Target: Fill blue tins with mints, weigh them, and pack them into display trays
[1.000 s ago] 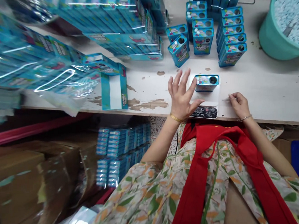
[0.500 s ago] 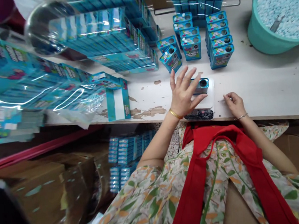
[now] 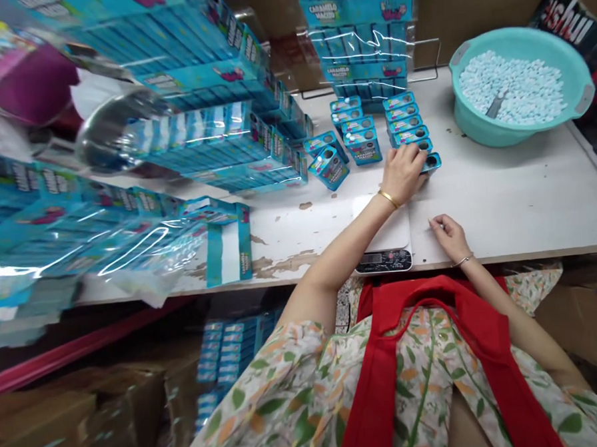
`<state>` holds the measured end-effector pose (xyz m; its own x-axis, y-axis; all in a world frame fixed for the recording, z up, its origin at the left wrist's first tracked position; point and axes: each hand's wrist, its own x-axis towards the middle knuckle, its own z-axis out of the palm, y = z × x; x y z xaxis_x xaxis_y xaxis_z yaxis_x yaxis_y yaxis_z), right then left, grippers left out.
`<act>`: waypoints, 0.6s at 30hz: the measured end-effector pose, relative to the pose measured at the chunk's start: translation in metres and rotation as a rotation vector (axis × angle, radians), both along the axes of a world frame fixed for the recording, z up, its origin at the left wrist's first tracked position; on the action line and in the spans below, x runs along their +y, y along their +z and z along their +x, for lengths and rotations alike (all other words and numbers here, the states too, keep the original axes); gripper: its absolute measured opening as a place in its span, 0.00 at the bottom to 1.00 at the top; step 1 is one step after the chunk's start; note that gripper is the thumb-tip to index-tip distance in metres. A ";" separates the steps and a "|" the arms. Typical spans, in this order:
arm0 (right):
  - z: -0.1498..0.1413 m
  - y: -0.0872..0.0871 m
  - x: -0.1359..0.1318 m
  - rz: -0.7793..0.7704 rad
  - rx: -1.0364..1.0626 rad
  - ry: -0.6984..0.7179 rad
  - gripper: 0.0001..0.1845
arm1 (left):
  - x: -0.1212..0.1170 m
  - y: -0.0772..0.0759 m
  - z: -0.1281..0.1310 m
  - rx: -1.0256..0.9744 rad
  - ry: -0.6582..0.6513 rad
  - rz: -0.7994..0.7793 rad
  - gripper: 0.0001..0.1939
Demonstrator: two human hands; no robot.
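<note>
My left hand reaches over the scale, its fingers closed round a small blue candy tin at the front end of the right-hand row of tins. The hand hides part of that tin and of the row. Below it lies a white kitchen scale with a dark speckled control panel; no tin stands on its platform. My right hand rests on the table to the right of the scale, fingers curled together; whatever they hold, if anything, is too small to name.
More tins stand left of the row, one tilted tin among them. A turquoise tub holds pale blue candies and a scoop. Plastic-wrapped stacks of blue boxes fill the left, beside an open blue carton.
My left hand has gone from open above the scale to closed at the right-hand row, and the tin has moved from the scale to that row's front. The view has tilted upward.
</note>
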<state>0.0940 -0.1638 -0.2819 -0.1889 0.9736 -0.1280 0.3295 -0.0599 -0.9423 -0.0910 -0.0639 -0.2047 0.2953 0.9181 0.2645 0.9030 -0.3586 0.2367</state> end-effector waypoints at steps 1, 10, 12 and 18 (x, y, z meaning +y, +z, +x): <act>0.000 0.001 0.000 0.003 0.003 -0.003 0.27 | 0.003 -0.004 0.000 0.005 0.008 -0.007 0.23; 0.007 0.008 0.011 -0.382 0.393 -0.140 0.23 | -0.035 0.000 -0.136 -0.057 0.527 0.251 0.24; 0.010 0.009 0.014 -0.447 0.518 -0.183 0.21 | -0.039 -0.004 -0.166 -0.055 0.576 0.225 0.20; 0.017 0.014 0.022 -0.554 0.686 -0.162 0.15 | -0.033 -0.016 -0.182 -0.021 0.474 0.094 0.13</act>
